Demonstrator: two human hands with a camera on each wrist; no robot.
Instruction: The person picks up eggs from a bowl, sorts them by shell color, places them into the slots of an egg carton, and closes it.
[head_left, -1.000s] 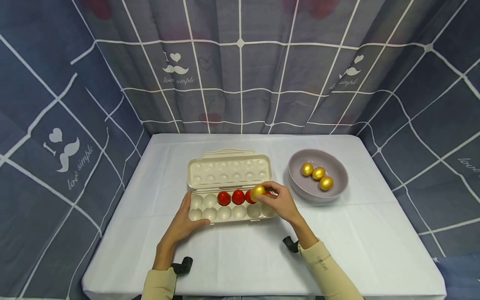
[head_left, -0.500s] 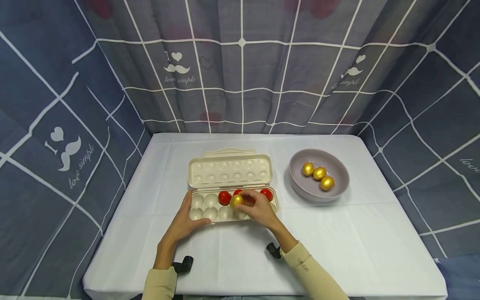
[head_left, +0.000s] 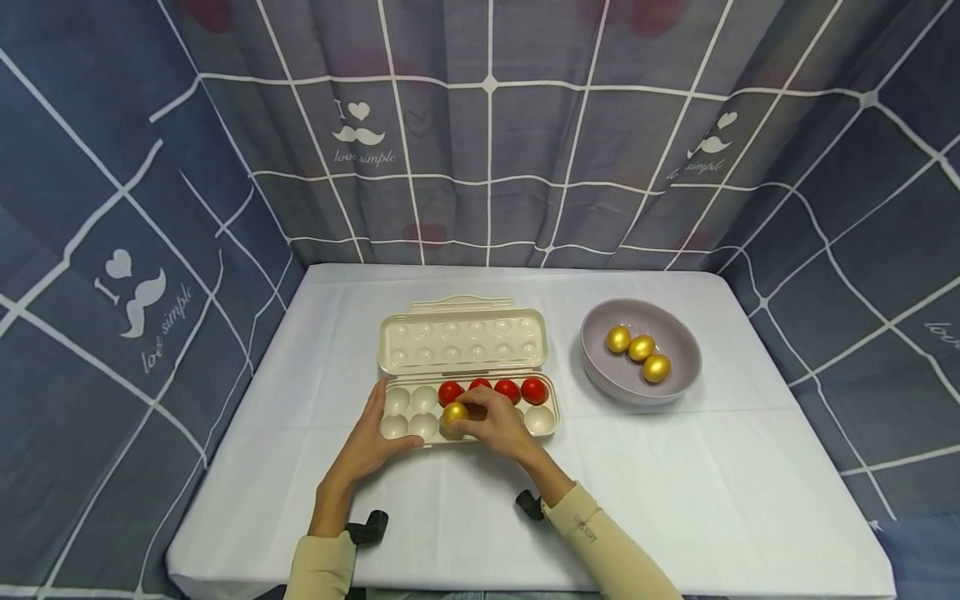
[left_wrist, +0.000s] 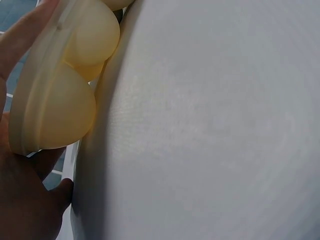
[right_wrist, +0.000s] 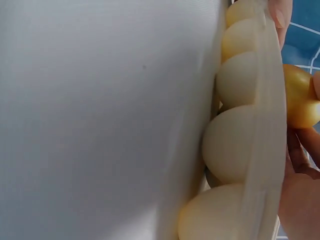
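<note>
An open cream egg carton (head_left: pixel 553 392) lies on the white table, its lid (head_left: pixel 462 342) folded back. Several red eggs (head_left: pixel 534 391) sit in its back row. My left hand (head_left: pixel 367 442) holds the carton's left end, thumb along the front edge and fingers at the side; in the left wrist view the hand (left_wrist: pixel 25 195) wraps that end. With thumb and fingers, my right hand (head_left: pixel 498 427) pinches a golden egg (head_left: pixel 453 414) at a front-row cup, just in front of the leftmost red egg. In the right wrist view, the golden egg (right_wrist: pixel 298 95) shows above the carton rim.
A mauve bowl (head_left: pixel 592 371) with three golden eggs (head_left: pixel 642 347) stands right of the carton. White cloth covers the table (head_left: pixel 675 500). Grey checked curtains (head_left: pixel 525 150) hang behind and at both sides.
My right hand has carried the golden egg leftward from above the right part of the back row, then down to a front-row cup. My left hand stays at the carton's left end.
</note>
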